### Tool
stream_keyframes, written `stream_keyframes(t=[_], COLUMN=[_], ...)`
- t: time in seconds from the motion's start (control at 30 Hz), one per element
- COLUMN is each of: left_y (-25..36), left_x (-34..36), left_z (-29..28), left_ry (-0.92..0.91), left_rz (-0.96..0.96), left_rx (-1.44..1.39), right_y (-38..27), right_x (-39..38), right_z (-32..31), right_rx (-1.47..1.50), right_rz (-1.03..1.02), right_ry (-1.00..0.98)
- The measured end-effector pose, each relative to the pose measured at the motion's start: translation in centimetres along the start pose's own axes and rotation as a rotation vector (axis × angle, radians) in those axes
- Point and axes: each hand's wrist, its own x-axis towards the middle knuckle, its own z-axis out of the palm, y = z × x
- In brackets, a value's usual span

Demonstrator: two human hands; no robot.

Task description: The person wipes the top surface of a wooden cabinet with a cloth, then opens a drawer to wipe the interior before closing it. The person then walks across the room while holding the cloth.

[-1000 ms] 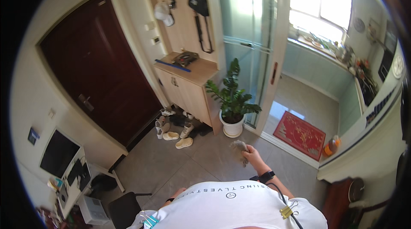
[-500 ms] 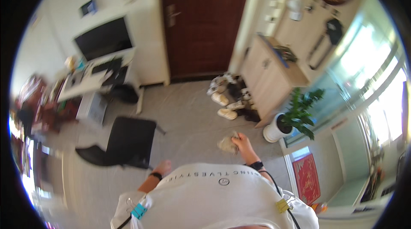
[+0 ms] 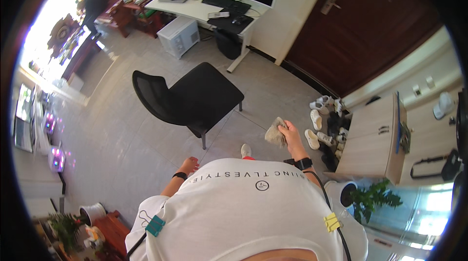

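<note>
My right hand (image 3: pixel 290 137) grips a crumpled beige-grey rag (image 3: pixel 276 133) by one edge, and the cloth hangs in front of me above the floor. A dark watch sits on that wrist. My left hand (image 3: pixel 189 166) hangs low beside my body with its fingers loosely curled in; nothing shows in it. Around that wrist is a dark band. Nearest to the left hand is a black office chair (image 3: pixel 207 90), which stands ahead with a gap between. A light shoe (image 3: pixel 245 150) of mine shows between the two hands.
A white desk (image 3: pixel 192 11) carries a monitor, a keyboard and a laptop, with a white computer case (image 3: pixel 178 36) below. Several shoes (image 3: pixel 317 119) lie by a wooden cabinet (image 3: pixel 365 136) at the right. A potted plant (image 3: pixel 375 201) stands nearer me; a dark red door (image 3: pixel 370 22) is behind.
My view has swung to the left, so the chair and desk are now more central and the door sits at the right. The right hand still holds the rag.
</note>
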Motion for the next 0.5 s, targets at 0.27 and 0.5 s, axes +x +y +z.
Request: stream_keyframes(t=[0.27, 0.5], left_y=[1.9, -0.2], left_x=[-0.5, -0.7], left_z=[0.0, 3.4], left_ry=[0.288, 0.452], left_rz=[-0.045, 0.031], left_rx=[-0.125, -0.171], right_y=[-4.0, -4.0], right_x=[14.6, 23.4], right_z=[2.1, 8.7], right_rx=[-0.021, 0.003], right_rz=[0.001, 0.086], right_ry=[-0.305, -0.551])
